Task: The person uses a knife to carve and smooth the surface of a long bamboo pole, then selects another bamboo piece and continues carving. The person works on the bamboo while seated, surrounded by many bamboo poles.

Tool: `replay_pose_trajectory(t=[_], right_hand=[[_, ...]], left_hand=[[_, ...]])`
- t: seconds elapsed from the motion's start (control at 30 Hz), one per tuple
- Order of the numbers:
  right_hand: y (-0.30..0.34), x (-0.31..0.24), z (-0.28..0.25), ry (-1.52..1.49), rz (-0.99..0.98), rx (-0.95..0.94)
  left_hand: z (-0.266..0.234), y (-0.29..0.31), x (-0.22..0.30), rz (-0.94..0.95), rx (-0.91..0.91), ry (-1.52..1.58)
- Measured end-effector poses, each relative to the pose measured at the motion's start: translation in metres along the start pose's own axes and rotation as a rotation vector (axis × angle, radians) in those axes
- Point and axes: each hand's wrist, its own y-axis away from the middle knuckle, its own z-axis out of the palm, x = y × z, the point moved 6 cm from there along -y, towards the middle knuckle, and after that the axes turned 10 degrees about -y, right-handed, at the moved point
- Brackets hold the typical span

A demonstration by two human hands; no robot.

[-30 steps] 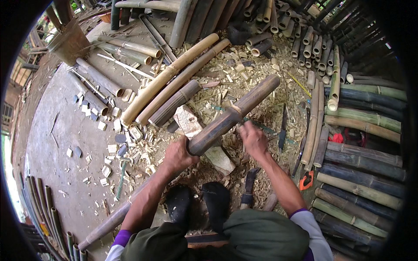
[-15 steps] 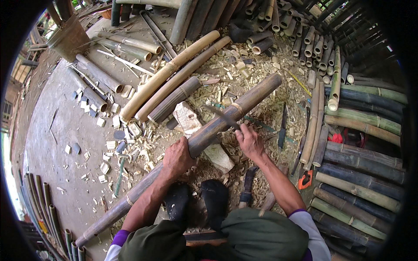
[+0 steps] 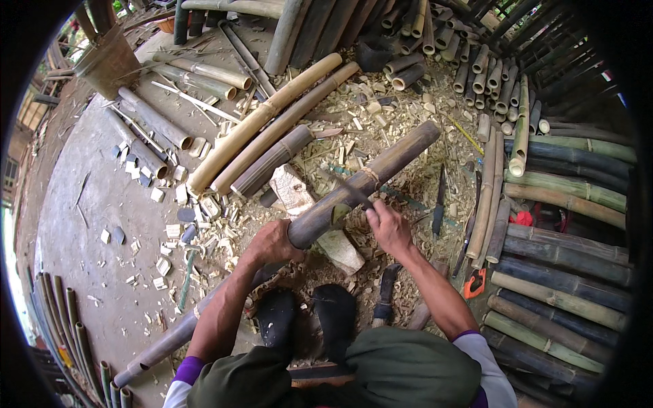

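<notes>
A long dark brown bamboo pole (image 3: 403,151) slants from the lower left to the upper right, lying across a pale, chopped wooden block (image 3: 341,251). My left hand (image 3: 277,243) is closed round the pole just below the block. In my right hand (image 3: 389,228) is the handle of a knife, gripped in closed fingers. The dark knife blade (image 3: 348,186) crosses over the pole just below a ringed node, pointing up and left. A small green patch (image 3: 340,212) of bared bamboo shows on the pole between the blade and my left hand.
Wood chips (image 3: 219,238) litter the ground round the block. Loose bamboo lengths (image 3: 269,102) lie beyond it; stacked bamboo poles (image 3: 558,292) fill the right side. An orange-handled tool (image 3: 475,283) and a dark-bladed knife (image 3: 440,204) lie at right. My dark shoes (image 3: 335,313) are close below the block.
The green bared patch has come into sight on the pole. The pole has shifted slightly down, and my left hand has moved slightly left and down. My right hand has dropped a little with the knife.
</notes>
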Motion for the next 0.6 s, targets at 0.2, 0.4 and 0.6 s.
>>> replay_pose_trajectory(t=[0.2,0.4,0.6], right_hand=[[0.001,-0.010,-0.008,-0.066,0.111,0.078],[0.028,-0.002,-0.002,-0.204,0.174,0.176],[0.006,-0.006,-0.002,-0.101,0.189,0.147]], left_hand=[[0.005,0.018,0.013,-0.148,0.240,-0.278],[0.011,0.014,0.008,-0.147,0.069,-0.208],[0.007,0.028,0.022,-0.155,0.287,-0.351]])
